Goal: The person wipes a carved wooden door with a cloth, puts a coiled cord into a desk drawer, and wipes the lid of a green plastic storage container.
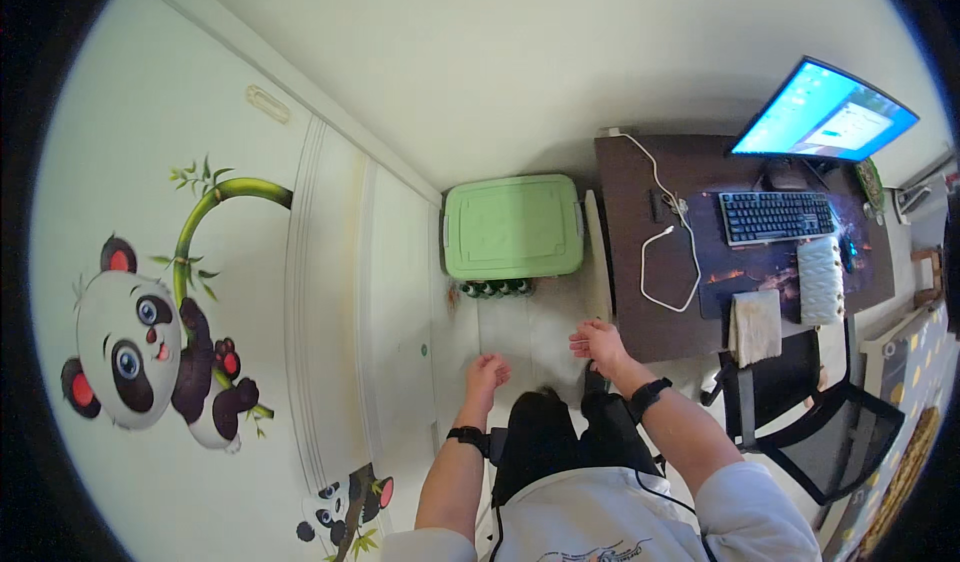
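My left hand (487,376) hangs in front of my legs near the white door, fingers loosely curled and nothing in it. To its right, my right hand (598,343) is held out near the front left corner of the dark wooden desk (652,337), also holding nothing. Beyond both hands, a light green lidded plastic storage box (514,226) stands against the wall. Several dark green bottles (495,289) show just below its near edge. A white cable (696,262) lies in a loop on the desk.
On the desk are a lit monitor (825,115), a black keyboard (778,217), a mouse (848,253), a white cushioned wrist rest (820,280) and a folded beige cloth (755,327) at the edge. A black mesh chair (832,438) stands at right. Panda decals (127,337) cover the left wall.
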Motion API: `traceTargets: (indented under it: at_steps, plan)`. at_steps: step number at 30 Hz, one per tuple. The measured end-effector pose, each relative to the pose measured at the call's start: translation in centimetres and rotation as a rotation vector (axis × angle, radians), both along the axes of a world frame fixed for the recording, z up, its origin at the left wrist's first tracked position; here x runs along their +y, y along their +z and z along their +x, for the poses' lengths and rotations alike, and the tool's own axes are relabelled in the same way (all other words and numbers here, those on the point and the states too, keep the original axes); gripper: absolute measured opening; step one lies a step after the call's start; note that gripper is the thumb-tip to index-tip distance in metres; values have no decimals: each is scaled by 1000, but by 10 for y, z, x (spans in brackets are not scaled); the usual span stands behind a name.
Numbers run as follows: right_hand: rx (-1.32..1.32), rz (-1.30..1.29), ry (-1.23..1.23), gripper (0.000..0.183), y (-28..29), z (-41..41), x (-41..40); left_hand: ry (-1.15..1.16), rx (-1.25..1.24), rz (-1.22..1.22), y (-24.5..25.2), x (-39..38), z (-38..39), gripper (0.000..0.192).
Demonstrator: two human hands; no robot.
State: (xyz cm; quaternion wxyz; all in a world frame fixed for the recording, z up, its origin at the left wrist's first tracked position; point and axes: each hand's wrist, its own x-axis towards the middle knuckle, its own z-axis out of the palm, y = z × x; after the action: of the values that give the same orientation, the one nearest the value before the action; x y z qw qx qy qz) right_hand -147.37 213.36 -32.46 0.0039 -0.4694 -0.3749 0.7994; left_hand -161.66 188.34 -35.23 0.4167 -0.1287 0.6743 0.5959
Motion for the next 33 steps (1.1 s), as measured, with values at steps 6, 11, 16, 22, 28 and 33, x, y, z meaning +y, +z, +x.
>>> traceTargets:
  at_steps: [6, 11, 16, 22, 28, 33]
  plan:
    - [-137, 21, -36, 31, -41, -67, 28, 53, -72, 35, -25, 38, -68, 28]
    - [-221, 23, -110, 27, -124, -130, 47, 16, 97, -67, -71, 50, -163, 28]
    - [-186, 338, -129, 37, -255, -117, 152, -121, 275, -163, -134, 133, -256, 36]
    - [-465, 167, -155, 61, -195, -262, 126, -114, 439, -397, -168, 84, -373, 58]
    - [-520, 440, -101, 62, -291, -241, 181, -296, 522, -536, -228, 112, -413, 62]
    - [-384, 292, -189, 58, -316, -239, 194, -322, 495, -535, -232, 125, -421, 62]
